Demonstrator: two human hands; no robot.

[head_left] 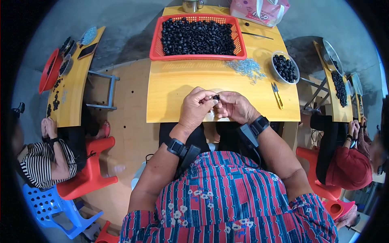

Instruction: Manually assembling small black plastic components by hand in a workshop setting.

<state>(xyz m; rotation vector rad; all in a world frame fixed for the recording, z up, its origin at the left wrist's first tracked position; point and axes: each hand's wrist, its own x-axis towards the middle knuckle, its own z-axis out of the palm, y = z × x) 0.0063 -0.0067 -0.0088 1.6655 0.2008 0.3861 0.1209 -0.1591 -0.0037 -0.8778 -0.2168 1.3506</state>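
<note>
Black, the small piece point(216, 97) is pinched by the left hand point(196, 107) above the near part of the yellow tabletop point(174, 89); the right hand point(240, 107) curls close beside it, its grip unclear. Beyond, a red basket point(198, 58) holds black parts point(194, 36), with clear pieces point(246, 69) heaped just before it, near yellow-handled snips point(278, 99).

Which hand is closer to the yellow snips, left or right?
Right. The right hand is to the left of the yellow snips, not touching them; the left hand is farther left, beyond the right one.
</note>
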